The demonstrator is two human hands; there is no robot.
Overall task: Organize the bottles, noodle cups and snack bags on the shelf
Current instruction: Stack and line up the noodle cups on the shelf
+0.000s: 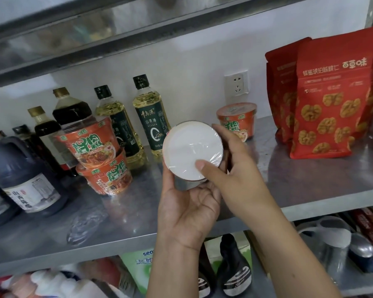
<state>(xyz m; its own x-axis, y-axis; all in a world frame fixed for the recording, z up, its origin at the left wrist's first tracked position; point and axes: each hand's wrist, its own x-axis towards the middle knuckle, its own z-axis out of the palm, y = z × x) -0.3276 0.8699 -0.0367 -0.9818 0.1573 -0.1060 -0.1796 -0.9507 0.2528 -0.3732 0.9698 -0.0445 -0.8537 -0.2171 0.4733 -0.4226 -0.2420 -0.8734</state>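
Both hands hold one noodle cup in front of the steel shelf, its white wrapped bottom facing me. My left hand cups it from below. My right hand grips its right side, thumb pressed on the white bottom. Two orange noodle cups stand stacked on the shelf at the left. Another orange cup stands behind my right hand. Two yellow oil bottles and dark sauce bottles line the back. Red walnut snack bags stand upright at the right.
A large dark soy sauce jug stands at the shelf's far left. A wall socket sits behind the shelf. The shelf below holds black bottles, a green pack and metal utensils. Another steel shelf runs overhead.
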